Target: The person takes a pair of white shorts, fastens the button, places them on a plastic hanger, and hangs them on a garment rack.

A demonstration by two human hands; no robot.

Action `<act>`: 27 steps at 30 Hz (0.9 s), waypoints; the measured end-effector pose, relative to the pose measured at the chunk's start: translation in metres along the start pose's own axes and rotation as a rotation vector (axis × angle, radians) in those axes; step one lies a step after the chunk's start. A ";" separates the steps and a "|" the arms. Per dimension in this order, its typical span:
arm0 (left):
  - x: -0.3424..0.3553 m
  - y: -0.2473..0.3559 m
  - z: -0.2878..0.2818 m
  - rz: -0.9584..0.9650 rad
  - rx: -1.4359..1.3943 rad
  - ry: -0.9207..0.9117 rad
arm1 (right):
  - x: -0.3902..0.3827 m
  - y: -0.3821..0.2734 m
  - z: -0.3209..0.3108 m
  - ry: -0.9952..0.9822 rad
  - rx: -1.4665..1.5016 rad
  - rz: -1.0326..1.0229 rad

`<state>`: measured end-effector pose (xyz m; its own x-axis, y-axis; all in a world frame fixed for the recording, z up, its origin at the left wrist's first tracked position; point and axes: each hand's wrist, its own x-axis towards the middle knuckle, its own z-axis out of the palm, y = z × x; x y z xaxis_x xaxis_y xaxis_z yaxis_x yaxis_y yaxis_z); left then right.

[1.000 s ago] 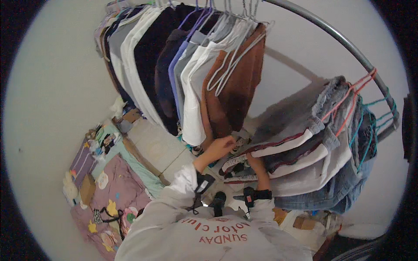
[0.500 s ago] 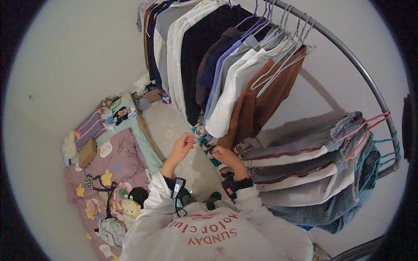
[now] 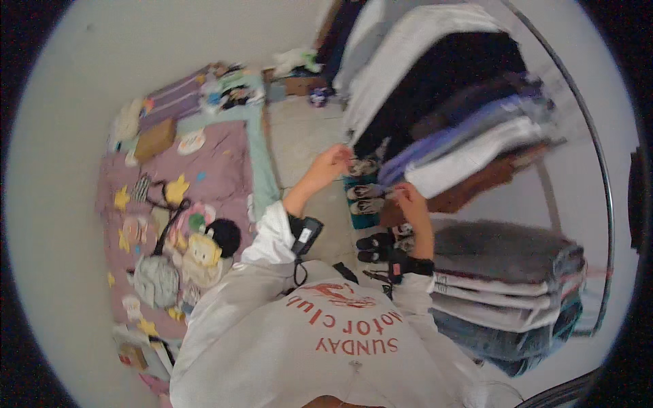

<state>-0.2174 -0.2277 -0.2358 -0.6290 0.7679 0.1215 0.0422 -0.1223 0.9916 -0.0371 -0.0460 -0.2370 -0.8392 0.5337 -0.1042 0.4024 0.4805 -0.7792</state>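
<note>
My left hand (image 3: 332, 163) hovers above the floor beside the hanging clothes, its fingers loosely bent and apart, and nothing shows in it. Close to the lower end of the garments is my right hand (image 3: 412, 202), blurred, with its fingers pointing left. A bit of purple shows at its fingertips; whether the hand touches it cannot be made out. Above and beyond the hands hang shirts: a white one (image 3: 408, 58), a black one (image 3: 449, 78), a purple one (image 3: 428, 144) and a brown one (image 3: 476, 183). Below both hands, several pairs of shoes (image 3: 364, 198) stand in a row.
A curved metal rail (image 3: 578, 102) carries the clothes. Folded-over grey trousers (image 3: 503, 251) and blue jeans (image 3: 517, 353) hang at the right. On the left, a bed with a purple quilt (image 3: 224, 149) holds a brown box (image 3: 155, 139), a grey cloth bundle (image 3: 156, 280) and plush items.
The view has shifted, so the clothes, bed and rail appear in different places. My hands are farther apart than before, and more shoes show beneath them.
</note>
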 end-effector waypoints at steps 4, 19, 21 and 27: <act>-0.022 -0.012 -0.047 -0.039 -0.031 0.079 | 0.021 -0.015 0.036 -0.060 0.117 -0.031; -0.160 -0.056 -0.208 -0.056 -0.103 0.687 | 0.079 -0.114 0.216 -0.542 0.035 -0.244; -0.178 -0.046 -0.212 -0.077 -0.100 0.764 | 0.078 -0.123 0.219 -0.591 0.027 -0.273; -0.210 -0.074 -0.204 -0.110 -0.132 0.936 | 0.081 -0.109 0.226 -0.670 -0.042 -0.260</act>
<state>-0.2465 -0.5082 -0.3433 -0.9930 -0.0287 -0.1144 -0.1068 -0.1934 0.9753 -0.2317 -0.2125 -0.3001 -0.9486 -0.1365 -0.2855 0.1614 0.5674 -0.8075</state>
